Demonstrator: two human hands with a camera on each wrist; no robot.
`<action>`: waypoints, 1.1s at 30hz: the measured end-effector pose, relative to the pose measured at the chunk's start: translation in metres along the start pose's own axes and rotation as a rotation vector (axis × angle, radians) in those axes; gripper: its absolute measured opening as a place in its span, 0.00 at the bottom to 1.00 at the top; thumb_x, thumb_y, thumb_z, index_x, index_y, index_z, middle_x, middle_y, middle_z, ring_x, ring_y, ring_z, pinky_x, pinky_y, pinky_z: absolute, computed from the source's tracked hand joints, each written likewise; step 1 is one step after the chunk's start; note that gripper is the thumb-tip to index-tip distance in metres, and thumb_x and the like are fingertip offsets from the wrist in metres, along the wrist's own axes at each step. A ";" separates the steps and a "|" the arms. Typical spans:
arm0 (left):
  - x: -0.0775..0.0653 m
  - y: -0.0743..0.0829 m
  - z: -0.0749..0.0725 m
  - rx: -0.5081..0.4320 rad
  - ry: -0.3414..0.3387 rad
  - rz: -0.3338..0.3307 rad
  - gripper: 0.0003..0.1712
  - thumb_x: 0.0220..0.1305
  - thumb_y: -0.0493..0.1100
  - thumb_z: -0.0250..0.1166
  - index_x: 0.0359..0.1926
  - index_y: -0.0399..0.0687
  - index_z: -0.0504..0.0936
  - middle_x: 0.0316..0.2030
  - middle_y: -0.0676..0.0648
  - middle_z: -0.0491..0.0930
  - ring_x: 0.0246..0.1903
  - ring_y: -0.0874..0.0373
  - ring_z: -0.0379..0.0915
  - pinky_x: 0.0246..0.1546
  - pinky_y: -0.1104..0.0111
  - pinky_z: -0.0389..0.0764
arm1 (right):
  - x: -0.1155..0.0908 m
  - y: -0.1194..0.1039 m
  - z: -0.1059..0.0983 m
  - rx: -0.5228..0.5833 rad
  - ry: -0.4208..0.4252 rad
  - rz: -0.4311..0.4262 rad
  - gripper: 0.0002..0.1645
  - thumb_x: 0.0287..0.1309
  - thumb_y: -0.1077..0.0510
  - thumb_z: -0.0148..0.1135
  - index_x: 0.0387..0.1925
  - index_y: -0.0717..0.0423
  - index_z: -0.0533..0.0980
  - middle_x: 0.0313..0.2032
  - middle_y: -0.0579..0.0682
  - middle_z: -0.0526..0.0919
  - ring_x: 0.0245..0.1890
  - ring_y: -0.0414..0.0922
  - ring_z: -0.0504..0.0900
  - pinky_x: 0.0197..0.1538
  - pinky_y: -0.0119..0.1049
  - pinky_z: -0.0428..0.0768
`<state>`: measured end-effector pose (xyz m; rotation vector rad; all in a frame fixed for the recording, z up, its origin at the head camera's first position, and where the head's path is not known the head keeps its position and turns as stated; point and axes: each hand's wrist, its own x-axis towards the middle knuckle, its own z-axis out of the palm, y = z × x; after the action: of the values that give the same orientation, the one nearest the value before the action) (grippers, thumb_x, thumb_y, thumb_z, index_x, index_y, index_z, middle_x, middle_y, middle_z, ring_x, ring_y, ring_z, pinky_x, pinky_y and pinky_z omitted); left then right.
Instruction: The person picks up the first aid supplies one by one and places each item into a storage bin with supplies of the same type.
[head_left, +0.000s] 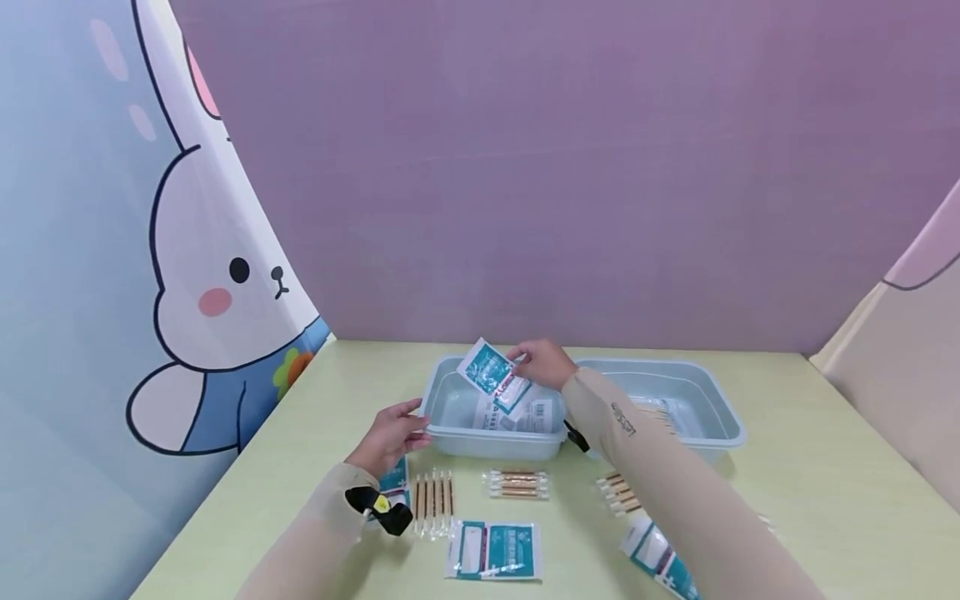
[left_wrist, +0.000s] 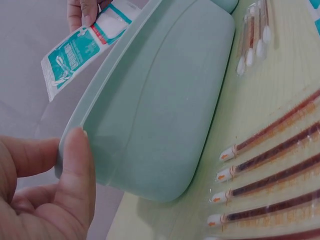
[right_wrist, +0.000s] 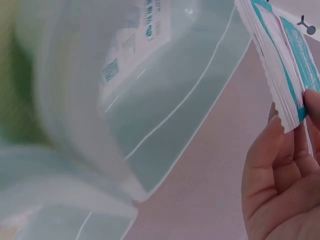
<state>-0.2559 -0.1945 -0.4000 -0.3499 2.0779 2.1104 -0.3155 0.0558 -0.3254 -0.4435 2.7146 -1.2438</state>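
My left hand (head_left: 388, 437) pinches the rim of the left light blue-green plastic basin (head_left: 487, 447) at its left end; in the left wrist view, thumb and fingers lie on either side of the rim. Above that basin, my right hand (head_left: 546, 364) grips a flat teal-and-white sealed packet (head_left: 486, 368) by its edge. The packet (left_wrist: 75, 55) hangs tilted, with a crimped end (right_wrist: 280, 105) showing in the right wrist view. Inside the basin lies a clear package with a white printed label (head_left: 538, 417).
A second basin (head_left: 731, 427) on the right holds thin sticks (head_left: 656, 408). In front lie clear strips of brown-filled swabs (head_left: 433, 498), (head_left: 517, 484), (head_left: 619, 493) and teal-and-white packets (head_left: 501, 550), (head_left: 662, 557), one partly behind the left wrist. A purple backdrop (head_left: 570, 183) stands behind the table.
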 end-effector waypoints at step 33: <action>-0.001 -0.004 -0.005 0.034 -0.016 -0.002 0.28 0.68 0.31 0.56 0.68 0.35 0.63 0.43 0.35 0.76 0.26 0.57 0.76 0.34 0.69 0.83 | 0.018 -0.003 0.025 -0.120 -0.025 0.035 0.10 0.59 0.67 0.61 0.42 0.61 0.83 0.46 0.55 0.82 0.50 0.52 0.77 0.56 0.47 0.75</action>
<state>-0.2531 -0.1995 -0.4040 -0.3287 2.1004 2.0676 -0.3262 0.0302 -0.3388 -0.4192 2.7728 -1.0639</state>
